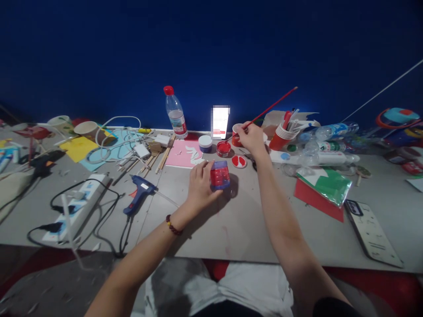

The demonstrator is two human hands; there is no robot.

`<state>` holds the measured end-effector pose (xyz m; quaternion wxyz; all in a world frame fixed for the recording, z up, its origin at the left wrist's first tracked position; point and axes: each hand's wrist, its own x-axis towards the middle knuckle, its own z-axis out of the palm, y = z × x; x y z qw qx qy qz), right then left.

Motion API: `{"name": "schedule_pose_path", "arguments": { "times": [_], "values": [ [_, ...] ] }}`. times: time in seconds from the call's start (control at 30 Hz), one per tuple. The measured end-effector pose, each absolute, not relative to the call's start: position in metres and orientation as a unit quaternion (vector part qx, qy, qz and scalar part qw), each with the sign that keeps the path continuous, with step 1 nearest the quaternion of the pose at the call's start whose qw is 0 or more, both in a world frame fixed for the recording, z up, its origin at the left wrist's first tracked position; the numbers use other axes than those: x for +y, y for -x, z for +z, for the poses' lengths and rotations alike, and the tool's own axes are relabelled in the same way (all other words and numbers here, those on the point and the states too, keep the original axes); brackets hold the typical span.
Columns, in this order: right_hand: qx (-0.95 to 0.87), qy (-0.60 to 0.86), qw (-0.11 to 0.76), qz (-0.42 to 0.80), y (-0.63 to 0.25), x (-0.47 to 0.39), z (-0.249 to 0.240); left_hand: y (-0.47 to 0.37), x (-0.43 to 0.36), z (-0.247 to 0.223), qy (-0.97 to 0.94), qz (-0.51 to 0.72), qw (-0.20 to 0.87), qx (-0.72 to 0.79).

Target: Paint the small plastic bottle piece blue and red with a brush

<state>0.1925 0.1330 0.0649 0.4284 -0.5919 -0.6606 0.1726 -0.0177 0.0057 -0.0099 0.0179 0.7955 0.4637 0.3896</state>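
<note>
My left hand [199,185] grips a small ribbed plastic piece, coloured red in the middle with blue ends [220,175], and holds it up over the table. It looks like part of a cut bottle. Pinched in my right hand [253,138] is a long red paintbrush [276,104], its handle slanting up to the right. The brush's front end points down at an open jar of red paint [224,152]; whether it touches the paint I cannot tell. A red-smeared lid [239,162] lies beside the jar. Partly behind my right fingers stands a red paper cup [235,128].
A closed white-lidded jar [205,143], a bottle [177,116] and a lit phone [220,122] stand at the back. Leftward lie a glue gun [142,190] and power strip [81,209]. Rightward are stacked cups [280,137], plastic bottles [330,146] and another phone [373,233].
</note>
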Motion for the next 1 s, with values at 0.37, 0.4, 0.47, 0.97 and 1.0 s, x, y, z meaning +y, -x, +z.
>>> {"name": "schedule_pose_path", "arguments": {
  "times": [0.37, 0.4, 0.47, 0.97, 1.0],
  "values": [
    [-0.467, 0.468, 0.58, 0.476, -0.218, 0.09, 0.074, 0.021, 0.009, -0.008, -0.787, 0.408, 0.011, 0.463],
    [-0.468, 0.461, 0.581, 0.48, -0.219, 0.082, 0.075, 0.021, 0.01, -0.008, -0.787, 0.406, 0.012, 0.465],
    [-0.477, 0.45, 0.585, 0.477, -0.219, 0.066, 0.073, 0.021, 0.012, -0.01, -0.784, 0.405, 0.018, 0.471],
    [-0.444, 0.466, 0.632, 0.431, -0.201, -0.019, 0.02, 0.021, 0.01, -0.014, -0.789, 0.406, 0.012, 0.461],
    [-0.446, 0.468, 0.635, 0.423, -0.2, -0.021, 0.019, 0.021, 0.009, -0.013, -0.79, 0.406, 0.011, 0.459]
  ]
}}
